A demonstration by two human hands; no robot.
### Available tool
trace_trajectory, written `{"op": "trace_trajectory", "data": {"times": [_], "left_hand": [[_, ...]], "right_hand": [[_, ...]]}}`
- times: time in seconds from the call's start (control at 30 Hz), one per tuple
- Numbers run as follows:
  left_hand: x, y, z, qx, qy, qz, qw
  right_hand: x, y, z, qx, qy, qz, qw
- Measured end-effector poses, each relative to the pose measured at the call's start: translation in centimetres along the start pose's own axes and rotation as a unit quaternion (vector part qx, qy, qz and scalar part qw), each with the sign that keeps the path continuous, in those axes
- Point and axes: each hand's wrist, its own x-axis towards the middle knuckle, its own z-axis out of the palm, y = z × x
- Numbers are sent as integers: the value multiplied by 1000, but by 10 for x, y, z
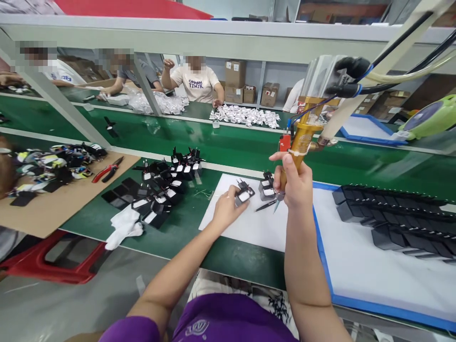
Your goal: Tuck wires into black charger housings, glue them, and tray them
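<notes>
I count, around 1 white mat (256,232): over it, left hand (228,209) with 1 adapter (245,195), right hand (298,186) with 1 dispenser (301,140); left, 1 pliers (102,174), 1 red stool (57,275); right, 1 blue-rimmed tray (377,308); beyond, 4+ people (195,86).

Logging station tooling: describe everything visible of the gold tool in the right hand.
The gold tool is a shiny, metallic-looking cylinder, nearly upright, top leaning right. The right hand grips its lower part. A red block with blue wire sits at its left, a pale tie circles it, and a metallic fitting joins it on the right. A silver block tops it. Below the hand, a greenish tip points down over the white sheet; contact is unclear.
</notes>
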Motion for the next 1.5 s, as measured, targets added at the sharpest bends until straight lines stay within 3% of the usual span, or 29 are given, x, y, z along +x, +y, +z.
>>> {"op": "trace_trajectory", "data": {"times": [0.17,0.27,0.4,0.57,0.67,0.8,0.9,0.97,1.2,1.5], "left_hand": [[65,-10,22,-53,-6,-29,998],[86,-9,42,-88,-18,-24,996],[88,-10,58,-135,-46,-14,990],[83,-10,61,-157,-75,5,985],[86,-12,48,-110,-59,-4,992],[88,-34,0,6,46,-49,998],[82,-58,-39,100,140,-122,977],[77,-71,-53,149,170,-166,960],[71,-95,-40,237,194,-184,934],[74,-114,-43,242,213,-160,933]], "right_hand": [[9,5,-14,-10,46,6,999],[11,5,-16,-15,61,10,998],[11,5,-14,-24,63,4,998],[8,5,-10,-18,55,6,998],[7,5,-11,-13,58,6,998],[5,6,-13,-18,59,5,998],[5,6,-13,-22,60,4,998],[5,5,-12,-24,60,7,998],[4,5,-12,-27,60,3,998],[5,8,-13,-26,57,-7,998]]}}
